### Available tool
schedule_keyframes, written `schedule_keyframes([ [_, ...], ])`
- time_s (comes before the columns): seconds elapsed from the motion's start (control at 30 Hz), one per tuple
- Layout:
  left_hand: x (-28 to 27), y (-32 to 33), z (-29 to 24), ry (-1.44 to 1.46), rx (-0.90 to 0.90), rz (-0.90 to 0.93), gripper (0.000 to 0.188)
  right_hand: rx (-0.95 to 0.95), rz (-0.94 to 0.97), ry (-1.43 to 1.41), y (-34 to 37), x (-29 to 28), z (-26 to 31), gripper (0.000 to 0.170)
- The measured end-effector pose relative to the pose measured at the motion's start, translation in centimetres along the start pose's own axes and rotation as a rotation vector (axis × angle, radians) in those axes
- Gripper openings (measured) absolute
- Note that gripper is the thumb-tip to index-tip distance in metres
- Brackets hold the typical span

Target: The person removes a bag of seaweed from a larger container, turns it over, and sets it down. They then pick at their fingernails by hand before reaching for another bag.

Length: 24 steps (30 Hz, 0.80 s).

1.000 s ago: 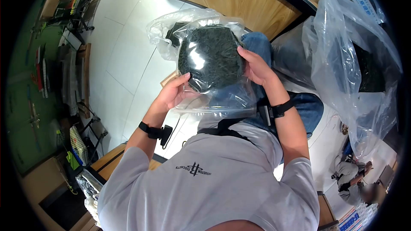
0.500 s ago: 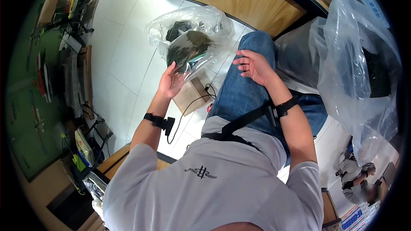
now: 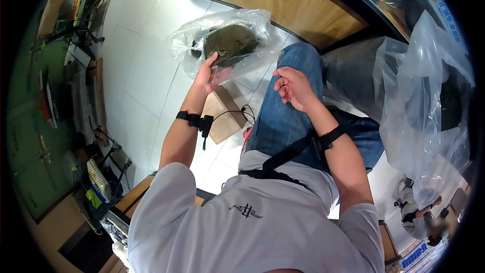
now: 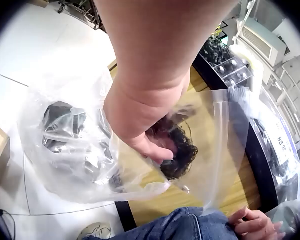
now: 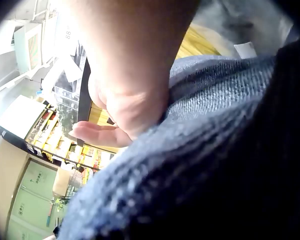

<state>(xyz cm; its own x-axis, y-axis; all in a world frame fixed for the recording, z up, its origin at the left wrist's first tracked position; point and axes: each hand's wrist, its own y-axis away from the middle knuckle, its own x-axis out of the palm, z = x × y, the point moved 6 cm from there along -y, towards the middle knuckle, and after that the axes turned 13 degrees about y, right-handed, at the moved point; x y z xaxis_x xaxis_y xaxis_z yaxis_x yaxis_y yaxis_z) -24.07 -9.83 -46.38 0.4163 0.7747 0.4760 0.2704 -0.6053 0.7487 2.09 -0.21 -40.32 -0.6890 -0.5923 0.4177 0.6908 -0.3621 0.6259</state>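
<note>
My left hand [image 3: 211, 73] grips the near edge of a clear zip bag [image 4: 217, 150], its thumb on top. Inside the zip bag is a round, dark, stringy cake that looks like dried seaweed [image 3: 231, 43], now tilted and seen olive-brown in the head view. It overlaps a large, crumpled see-through plastic bag [image 4: 32, 145] on the tiled floor, where another dark packet [image 4: 65, 125] lies. Loosely curled and holding nothing, my right hand [image 3: 294, 88] hovers by the jeans-covered thigh [image 3: 283, 121].
Behind the bags stand wooden cabinet doors [image 3: 283, 5]. A small wooden box [image 3: 222, 116] with a black cable is on the floor below my left hand. To the right hangs another big clear bag [image 3: 404, 111] with dark contents. Another person [image 3: 417, 212] sits at the lower right.
The right hand has let go of the zip bag and stays near the thigh. My left hand has carried the zip bag forward, away from my body, over the large plastic bag, tilting it.
</note>
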Motion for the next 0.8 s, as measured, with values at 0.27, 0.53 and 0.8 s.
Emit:
schedule_keyframes([
  [0.27,1.4,-4.0,0.7,0.192,-0.093,0.122,0.045,0.021,-0.002,-0.003,-0.1,-0.1,0.4,0.024],
  [0.53,-0.1,-6.5,1.4,0.470,-0.067,0.101,0.049,0.035,-0.021,-0.005,-0.5,0.1,0.4,0.024],
  [0.8,-7.0,-7.2,-4.7,0.705,0.202,0.159,0.043,0.024,0.037,0.005,-1.0,0.2,0.0,0.026],
])
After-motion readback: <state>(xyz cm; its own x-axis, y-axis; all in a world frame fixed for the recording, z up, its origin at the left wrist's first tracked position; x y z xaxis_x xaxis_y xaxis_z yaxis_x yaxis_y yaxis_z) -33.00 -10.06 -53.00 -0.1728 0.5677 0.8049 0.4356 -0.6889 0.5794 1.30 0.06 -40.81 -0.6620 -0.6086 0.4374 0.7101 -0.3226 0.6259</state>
